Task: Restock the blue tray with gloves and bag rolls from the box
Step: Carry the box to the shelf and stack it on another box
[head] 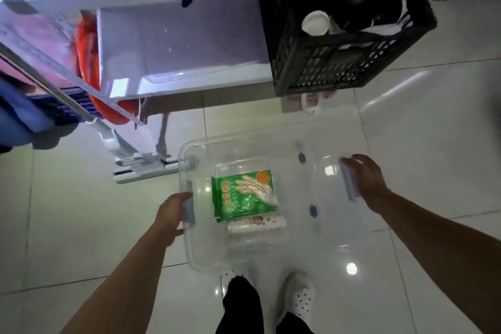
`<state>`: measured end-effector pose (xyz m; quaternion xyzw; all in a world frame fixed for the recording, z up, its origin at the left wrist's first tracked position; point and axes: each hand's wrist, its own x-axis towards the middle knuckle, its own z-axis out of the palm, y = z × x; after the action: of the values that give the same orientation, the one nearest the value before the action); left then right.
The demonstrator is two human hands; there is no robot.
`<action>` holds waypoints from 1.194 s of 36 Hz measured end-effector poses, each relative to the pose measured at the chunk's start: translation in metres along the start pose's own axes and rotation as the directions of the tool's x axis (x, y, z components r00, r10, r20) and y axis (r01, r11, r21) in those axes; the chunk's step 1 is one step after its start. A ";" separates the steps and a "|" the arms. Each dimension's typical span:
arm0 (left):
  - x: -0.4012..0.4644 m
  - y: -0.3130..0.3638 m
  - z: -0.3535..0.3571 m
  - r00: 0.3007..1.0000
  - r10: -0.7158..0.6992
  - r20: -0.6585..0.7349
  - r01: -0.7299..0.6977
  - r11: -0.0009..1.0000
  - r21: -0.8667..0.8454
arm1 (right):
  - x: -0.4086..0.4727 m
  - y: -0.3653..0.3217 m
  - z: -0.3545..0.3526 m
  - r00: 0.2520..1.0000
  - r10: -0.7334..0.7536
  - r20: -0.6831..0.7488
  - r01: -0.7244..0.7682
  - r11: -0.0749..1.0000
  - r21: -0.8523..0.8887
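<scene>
— Where is the clear plastic storage box (271,249), and how does it lie?
— Over the tiled floor (67,225), long axis left to right. The left hand (170,215) has its grip curled round one grey-blue handle; the right hand (364,176) clasps the other.
— Contents?
— One green glove packet (244,192), upright-printed, and one pale bag roll (256,224) lying crosswise just beneath it.

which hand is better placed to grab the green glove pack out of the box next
Left, probably. The left hand grips the handle on the clear box right beside the green glove pack; the right hand holds the far handle, across the box.
</scene>
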<state>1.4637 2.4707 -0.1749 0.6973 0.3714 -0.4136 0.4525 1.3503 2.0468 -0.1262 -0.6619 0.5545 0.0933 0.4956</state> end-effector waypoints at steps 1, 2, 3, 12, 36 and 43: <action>0.018 -0.003 0.007 1.000 0.021 -0.003 -0.021 1.000 0.005 | 0.014 0.011 0.012 1.000 -0.016 0.016 0.017 1.000 -0.021; 0.037 -0.006 0.013 0.999 0.039 -0.005 -0.039 0.999 0.008 | 0.029 0.022 0.023 0.999 -0.033 0.027 0.034 0.999 -0.035; 0.055 -0.010 0.019 0.998 0.057 -0.011 -0.056 0.998 0.015 | 0.043 0.032 0.035 0.998 -0.052 0.035 0.054 0.997 -0.050; 0.170 -0.010 0.043 0.957 0.266 -0.120 -0.248 0.957 0.148 | 0.143 0.076 0.115 0.954 -0.289 0.077 0.298 0.940 -0.165; 0.248 0.261 0.128 0.389 0.918 0.081 -0.176 -0.013 0.984 | 0.226 0.135 0.166 0.506 -0.780 0.368 0.646 0.060 -0.761; 0.244 0.268 0.129 0.459 0.887 0.057 -0.131 0.004 0.991 | 0.227 0.136 0.167 0.513 -0.783 0.353 0.652 0.087 -0.753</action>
<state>1.7653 2.3009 -0.3432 0.9855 -0.1398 -0.0637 -0.0724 1.3925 2.0423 -0.4364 -0.9946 0.0746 0.0387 0.0617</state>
